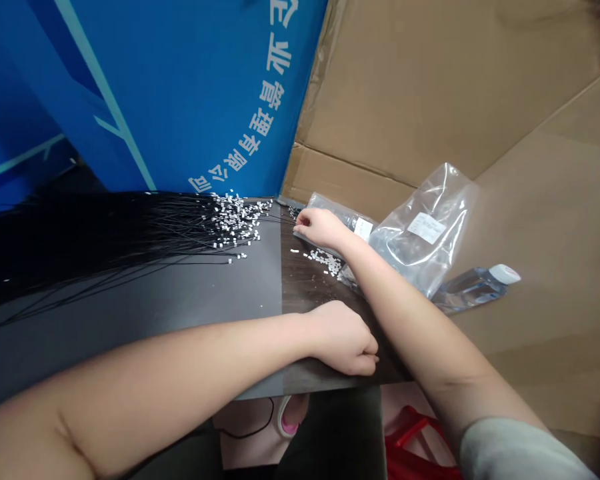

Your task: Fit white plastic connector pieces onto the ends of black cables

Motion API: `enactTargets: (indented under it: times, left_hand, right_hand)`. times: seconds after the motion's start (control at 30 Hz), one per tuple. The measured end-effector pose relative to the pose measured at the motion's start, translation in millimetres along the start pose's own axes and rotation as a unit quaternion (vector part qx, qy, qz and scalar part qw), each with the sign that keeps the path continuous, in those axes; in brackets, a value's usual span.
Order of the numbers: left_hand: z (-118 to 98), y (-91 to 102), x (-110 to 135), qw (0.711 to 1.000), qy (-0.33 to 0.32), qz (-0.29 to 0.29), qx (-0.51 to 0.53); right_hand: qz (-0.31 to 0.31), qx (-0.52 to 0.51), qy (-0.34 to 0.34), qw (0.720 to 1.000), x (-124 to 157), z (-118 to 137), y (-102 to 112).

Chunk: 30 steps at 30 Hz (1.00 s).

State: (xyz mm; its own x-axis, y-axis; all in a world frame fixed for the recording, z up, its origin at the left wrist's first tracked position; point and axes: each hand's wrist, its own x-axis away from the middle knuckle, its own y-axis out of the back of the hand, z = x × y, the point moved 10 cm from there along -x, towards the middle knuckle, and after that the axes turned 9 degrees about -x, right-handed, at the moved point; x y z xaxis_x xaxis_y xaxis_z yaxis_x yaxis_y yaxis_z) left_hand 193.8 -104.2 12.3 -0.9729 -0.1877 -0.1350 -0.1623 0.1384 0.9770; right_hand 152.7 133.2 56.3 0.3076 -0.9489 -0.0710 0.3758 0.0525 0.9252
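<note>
My left hand [343, 339] is closed in a fist near the table's front edge; whatever its fingers hold is hidden. Farther back, my right hand [321, 228] has its fingers curled together in a pinch beside a clear plastic bag [336, 208] with a white label. Small dark pieces [294, 212] and thin black wire lie at its fingertips, but what it pinches is too small to make out. Just below that hand is a scatter of small white connector housings [330, 261]. A large bundle of black wires [105, 233] with white connectors [235, 217] at their ends lies to the left.
A larger clear bag [445, 213] with a white label leans against the cardboard wall [410, 87]. Beside it a water bottle [480, 287] lies tilted. A blue printed panel [190, 87] stands behind the wires. Something red [415, 443] is below the table edge.
</note>
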Motion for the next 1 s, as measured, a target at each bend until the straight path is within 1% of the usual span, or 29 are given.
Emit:
enactTargets:
  times: [0.07, 0.13, 0.2, 0.27, 0.33, 0.43, 0.53, 0.7, 1.0]
  left_hand:
    - [-0.2, 0.1, -0.3, 1.000, 0.003, 0.002, -0.009]
    - [-0.2, 0.5, -0.3, 1.000, 0.005, 0.002, -0.016]
    - [-0.2, 0.4, -0.3, 1.000, 0.005, 0.006, -0.018]
    - [-0.1, -1.1, -0.5, 1.000, 0.005, 0.016, -0.013]
    - [0.2, -3.2, -0.9, 1.000, 0.006, 0.027, -0.005]
    - [1.1, -4.6, -1.6, 0.999, 0.009, 0.031, 0.005]
    - [2.3, -5.2, -2.1, 0.999, 0.013, 0.030, 0.010]
    - [3.0, -6.4, -3.0, 0.999, 0.015, 0.039, 0.009]
    - [3.3, -3.5, -3.2, 1.000, 0.011, 0.006, 0.019]
  right_hand:
    - [-0.022, 0.074, -0.012, 0.997, -14.9, -2.5, 5.4]
    - [-0.041, 0.146, -0.021, 0.988, -30.9, -4.3, 13.3]
    - [-0.033, 0.179, -0.017, 0.983, -46.1, -3.4, 15.3]
    - [-0.010, 0.184, -0.003, 0.983, -58.6, 0.4, 10.7]
    - [0.014, 0.186, 0.004, 0.982, -67.8, 4.5, 1.3]
    - [0.040, 0.190, -0.008, 0.981, -77.1, 6.1, -14.0]
    - [0.051, 0.187, -0.045, 0.980, -82.0, 0.4, -22.1]
    - [0.046, 0.165, -0.103, 0.980, -81.9, -14.3, -21.2]
    - [-0.003, 0.136, -0.101, 0.986, -76.7, -23.2, -13.0]
